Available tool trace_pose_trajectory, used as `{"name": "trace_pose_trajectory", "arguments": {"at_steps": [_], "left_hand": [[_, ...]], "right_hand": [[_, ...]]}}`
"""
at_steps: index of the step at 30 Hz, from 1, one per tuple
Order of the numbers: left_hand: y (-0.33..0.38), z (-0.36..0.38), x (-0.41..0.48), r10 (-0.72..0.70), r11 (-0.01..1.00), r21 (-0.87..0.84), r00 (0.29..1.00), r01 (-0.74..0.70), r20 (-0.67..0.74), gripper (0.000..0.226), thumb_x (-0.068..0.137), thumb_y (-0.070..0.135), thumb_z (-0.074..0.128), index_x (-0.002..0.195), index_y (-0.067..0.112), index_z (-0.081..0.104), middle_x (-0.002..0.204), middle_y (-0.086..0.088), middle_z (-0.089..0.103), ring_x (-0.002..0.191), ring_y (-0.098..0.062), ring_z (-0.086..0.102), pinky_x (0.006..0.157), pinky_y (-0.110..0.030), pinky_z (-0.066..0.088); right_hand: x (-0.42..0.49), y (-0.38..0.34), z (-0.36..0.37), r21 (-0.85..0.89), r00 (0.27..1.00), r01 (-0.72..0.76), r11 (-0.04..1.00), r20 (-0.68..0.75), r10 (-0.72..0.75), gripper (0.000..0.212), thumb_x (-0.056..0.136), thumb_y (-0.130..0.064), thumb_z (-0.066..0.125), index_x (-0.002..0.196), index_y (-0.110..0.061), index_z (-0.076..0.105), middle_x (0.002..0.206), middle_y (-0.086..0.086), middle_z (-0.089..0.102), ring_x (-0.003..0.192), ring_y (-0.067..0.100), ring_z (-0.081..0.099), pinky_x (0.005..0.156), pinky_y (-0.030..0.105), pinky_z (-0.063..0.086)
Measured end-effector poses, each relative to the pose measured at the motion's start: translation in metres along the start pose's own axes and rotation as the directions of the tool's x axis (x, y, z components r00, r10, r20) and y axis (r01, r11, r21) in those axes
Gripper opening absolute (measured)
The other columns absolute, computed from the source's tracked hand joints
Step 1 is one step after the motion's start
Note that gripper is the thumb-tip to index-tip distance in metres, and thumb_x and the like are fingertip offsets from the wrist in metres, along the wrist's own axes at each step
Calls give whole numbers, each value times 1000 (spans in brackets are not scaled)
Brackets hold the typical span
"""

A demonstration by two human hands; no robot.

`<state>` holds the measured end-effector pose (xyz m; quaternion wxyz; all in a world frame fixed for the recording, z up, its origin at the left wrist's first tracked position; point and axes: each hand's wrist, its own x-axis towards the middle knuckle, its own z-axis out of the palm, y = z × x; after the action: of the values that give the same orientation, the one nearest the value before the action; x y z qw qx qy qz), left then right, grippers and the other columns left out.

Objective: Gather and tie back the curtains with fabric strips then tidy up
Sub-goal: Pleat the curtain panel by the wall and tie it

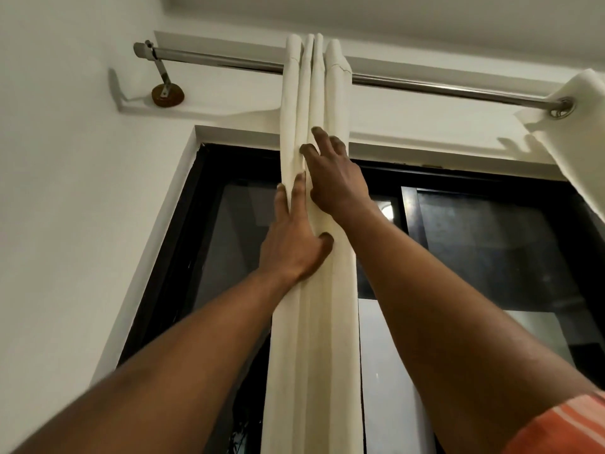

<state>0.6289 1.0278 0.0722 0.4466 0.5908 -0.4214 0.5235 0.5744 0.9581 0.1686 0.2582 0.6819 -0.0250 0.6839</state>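
Left hand (293,239) and, just above it, right hand (334,178): both flat, fingers straight, pressing pleats of cream curtain (314,322) bunched under palms. Step: gathering. Next likely: fabric strip, none visible, tied below hands.

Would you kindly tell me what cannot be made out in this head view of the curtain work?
All in the head view:
Bottom of the gathered curtain: cut off by the lower frame edge.
Most of the second curtain: cut off by the right edge.
Right end of the rod: hidden behind the second curtain.
Some fingers of the left hand: hidden among the curtain folds.
The fabric strips: none in view.
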Motion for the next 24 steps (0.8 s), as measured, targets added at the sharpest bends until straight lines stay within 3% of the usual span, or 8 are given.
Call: {"name": "trace_pose_trajectory", "arguments": {"at_steps": [4, 8, 10, 14, 16, 19, 21, 24], "left_hand": [[3, -11, 16, 37, 989, 142, 999, -40, 24, 92, 87, 39, 61, 150, 37, -5, 160, 2, -14, 135, -36, 37, 97, -45, 45], [0, -14, 17, -12, 986, 169, 998, 1, 62, 85, 89, 39, 60, 150, 36, 1, 160, 4, -13, 131, -35, 43, 95, -43, 46], [1, -15, 14, -49, 987, 159, 996, 37, 68, 85, 89, 39, 61, 150, 35, 3, 160, 3, -13, 127, -35, 47, 94, -42, 47], [5, -16, 9, -75, 991, 116, 995, 66, 72, 90, 88, 39, 62, 150, 34, -2, 160, 0, -14, 126, -35, 48, 89, -40, 46], [6, -16, 7, -72, 992, 109, 995, 64, 73, 90, 88, 39, 62, 151, 33, -3, 160, 0, -14, 123, -35, 51, 79, -32, 42], [6, -16, 7, -65, 990, 133, 995, 54, 76, 90, 87, 37, 63, 151, 34, -2, 160, -1, -12, 119, -35, 53, 73, -30, 36], [6, -16, 6, -69, 990, 129, 993, 56, 97, 89, 87, 36, 63, 150, 35, 1, 161, -2, -6, 121, -35, 51, 79, -34, 43], [5, -16, 5, -89, 994, 68, 986, 80, 140, 81, 86, 34, 63, 148, 38, 11, 157, -5, 15, 123, -35, 48, 94, -43, 46]], "right_hand": [[2, 5, -3, -33, 1000, -25, 999, 2, 25, 49, 89, -7, 55, 135, -15, 39, 129, 9, 48, 116, 32, 48, 64, 34, 41], [4, 7, -11, -34, 998, 26, 999, 52, -24, 47, 88, -10, 55, 132, -15, 38, 119, 10, 55, 102, 31, 56, 66, 36, 42], [3, 5, -14, -60, 999, 14, 998, 34, -12, 53, 85, -10, 60, 133, -15, 37, 128, 11, 48, 111, 32, 51, 66, 35, 44], [1, 3, -18, -26, 963, -264, 964, 46, 265, 75, 79, -21, 68, 141, -21, 26, 155, 15, 8, 134, 43, 28, 70, 41, 52], [0, 3, -19, 23, 927, -362, 932, 117, 357, 72, 82, -19, 64, 141, -21, 24, 154, 18, 11, 123, 43, 43, 61, 39, 47], [-4, 5, -19, 70, 895, -388, 919, 269, 357, 49, 89, -16, 54, 134, -18, 36, 128, 16, 49, 101, 32, 57, 64, 37, 41], [-8, 7, -19, 95, 856, -406, 909, 387, 343, 35, 92, -20, 49, 127, -16, 47, 115, 9, 55, 96, 28, 54, 70, 37, 42], [-11, 7, -19, 101, 837, -429, 898, 418, 353, 29, 95, -23, 48, 121, -11, 52, 98, 6, 50, 86, 23, 50, 71, 35, 43]]}}
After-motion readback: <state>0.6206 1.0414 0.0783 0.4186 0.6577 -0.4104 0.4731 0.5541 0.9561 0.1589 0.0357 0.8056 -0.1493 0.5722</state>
